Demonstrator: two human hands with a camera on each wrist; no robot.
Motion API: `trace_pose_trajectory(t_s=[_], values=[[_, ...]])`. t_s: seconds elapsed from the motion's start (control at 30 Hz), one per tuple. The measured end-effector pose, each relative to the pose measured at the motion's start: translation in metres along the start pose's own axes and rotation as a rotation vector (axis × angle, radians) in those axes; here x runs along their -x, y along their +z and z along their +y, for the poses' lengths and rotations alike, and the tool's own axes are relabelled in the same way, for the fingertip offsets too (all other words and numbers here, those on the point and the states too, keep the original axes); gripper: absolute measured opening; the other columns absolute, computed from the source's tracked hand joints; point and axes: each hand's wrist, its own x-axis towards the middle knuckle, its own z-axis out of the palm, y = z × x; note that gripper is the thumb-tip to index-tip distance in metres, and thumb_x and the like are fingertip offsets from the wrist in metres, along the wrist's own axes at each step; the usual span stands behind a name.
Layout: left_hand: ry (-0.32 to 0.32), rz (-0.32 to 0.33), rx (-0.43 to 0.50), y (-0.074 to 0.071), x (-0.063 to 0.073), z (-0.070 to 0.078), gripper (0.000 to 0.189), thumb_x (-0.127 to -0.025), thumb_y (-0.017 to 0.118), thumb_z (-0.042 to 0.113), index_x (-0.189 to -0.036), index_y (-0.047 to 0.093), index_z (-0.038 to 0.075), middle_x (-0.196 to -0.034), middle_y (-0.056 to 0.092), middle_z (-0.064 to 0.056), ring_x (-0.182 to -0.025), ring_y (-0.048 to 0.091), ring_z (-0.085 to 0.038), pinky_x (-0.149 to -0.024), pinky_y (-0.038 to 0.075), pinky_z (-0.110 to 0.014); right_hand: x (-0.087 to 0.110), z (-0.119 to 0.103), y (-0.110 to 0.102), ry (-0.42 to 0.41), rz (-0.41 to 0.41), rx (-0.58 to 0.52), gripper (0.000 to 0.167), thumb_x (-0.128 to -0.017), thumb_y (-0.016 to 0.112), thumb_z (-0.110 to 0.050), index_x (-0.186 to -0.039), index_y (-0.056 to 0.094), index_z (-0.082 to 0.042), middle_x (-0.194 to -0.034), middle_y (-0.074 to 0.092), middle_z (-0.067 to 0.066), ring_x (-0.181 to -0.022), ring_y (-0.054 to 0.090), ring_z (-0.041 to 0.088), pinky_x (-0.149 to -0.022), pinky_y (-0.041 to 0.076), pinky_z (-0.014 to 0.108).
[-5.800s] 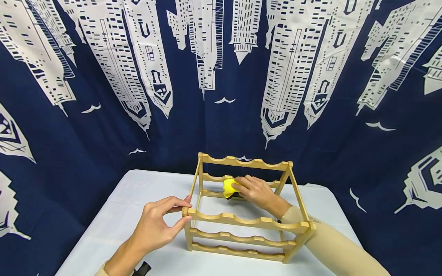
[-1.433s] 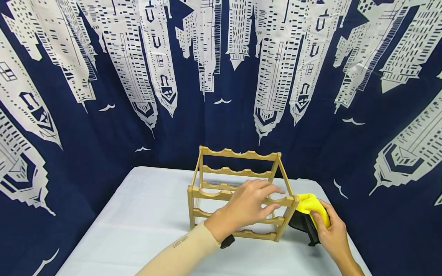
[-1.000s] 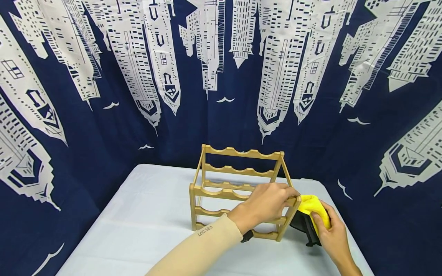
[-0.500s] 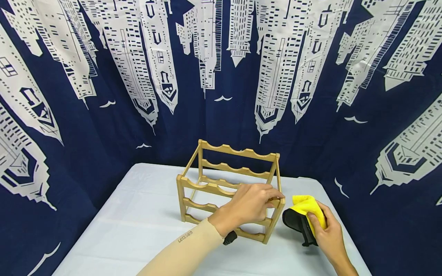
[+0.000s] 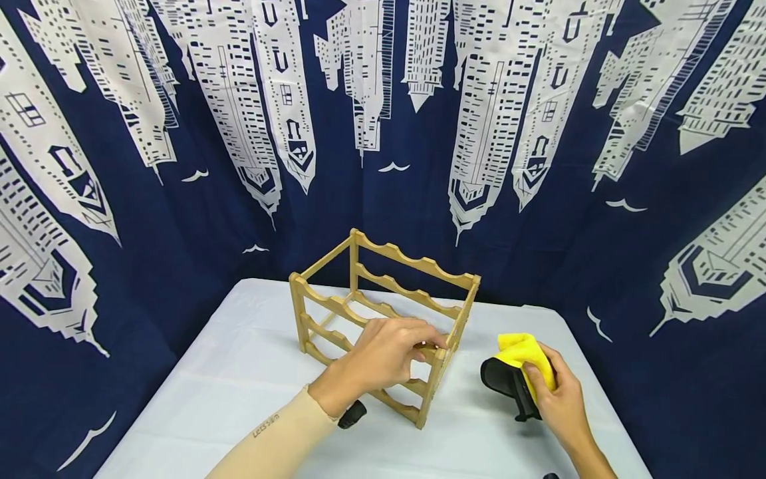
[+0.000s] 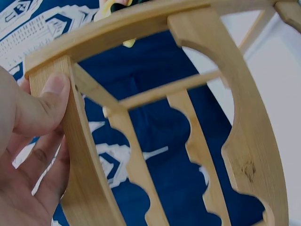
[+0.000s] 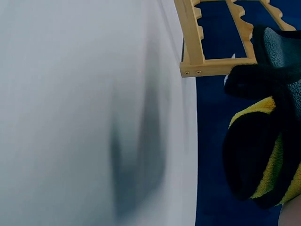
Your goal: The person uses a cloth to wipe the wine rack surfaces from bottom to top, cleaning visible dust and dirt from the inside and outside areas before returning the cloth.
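A wooden wine rack (image 5: 335, 306) with scalloped rails stands at an angle on the table. My left hand (image 5: 383, 352) pinches its top near-right corner; in the left wrist view the thumb of that hand (image 6: 44, 106) presses on the wooden rail (image 6: 91, 160). To the right of the rack, my right hand (image 5: 562, 396) grips a folded microfibre cloth (image 5: 526, 362), yellow on one side and dark on the other, raised above the table. The right wrist view shows the cloth's dark edges (image 7: 249, 150) close up, while most of that hand is out of frame.
A white cloth-covered table (image 5: 203, 386) lies under the rack. Behind it hangs a navy curtain (image 5: 383, 206) printed with white buildings and birds. Near the left wrist shows a black wrist device (image 5: 352, 414).
The rack has turned, its near-right corner swinging left with my left hand on it. Earlier, the cloth was inside the rack in my right hand; now it is outside, to the right.
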Motion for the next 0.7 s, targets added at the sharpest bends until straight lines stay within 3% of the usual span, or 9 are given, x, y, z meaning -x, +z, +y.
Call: trace_pose_trajectory(t_s=[0.3, 0.5, 0.7], values=[[0.024, 0.036, 0.071, -0.031, 0.036, -0.029, 0.044, -0.092, 0.09, -0.013, -0.111, 0.087, 0.026, -0.111, 0.088, 0.014, -0.094, 0.082, -0.003, -0.068, 0.054, -0.006, 0.005, -0.012, 0.017, -0.026, -0.058, -0.047, 0.047, -0.11, 0.075, 0.003, -0.156, 0.066, -0.001, -0.129, 0.069, -0.025, -0.103, 0.066, -0.002, -0.087, 0.056, 0.006], [-0.018, 0.013, 0.13, -0.047, 0.053, -0.045, 0.042, -0.097, 0.085, -0.014, -0.113, 0.087, 0.025, -0.107, 0.086, 0.012, -0.096, 0.081, -0.005, -0.075, 0.062, -0.012, 0.011, -0.03, 0.031, -0.144, -0.102, -0.073, 0.052, -0.107, 0.076, 0.009, -0.156, 0.068, -0.005, -0.133, 0.071, -0.018, -0.104, 0.068, 0.002, -0.089, 0.056, 0.008], [-0.041, -0.069, 0.301, -0.057, 0.058, -0.051, 0.04, -0.098, 0.087, -0.009, -0.125, 0.088, 0.022, -0.114, 0.087, 0.009, -0.102, 0.08, -0.005, -0.089, 0.069, -0.021, 0.014, -0.058, 0.055, -0.292, -0.182, -0.135, 0.055, -0.104, 0.077, 0.013, -0.155, 0.068, -0.007, -0.14, 0.077, 0.003, -0.111, 0.072, 0.009, -0.098, 0.058, 0.008]])
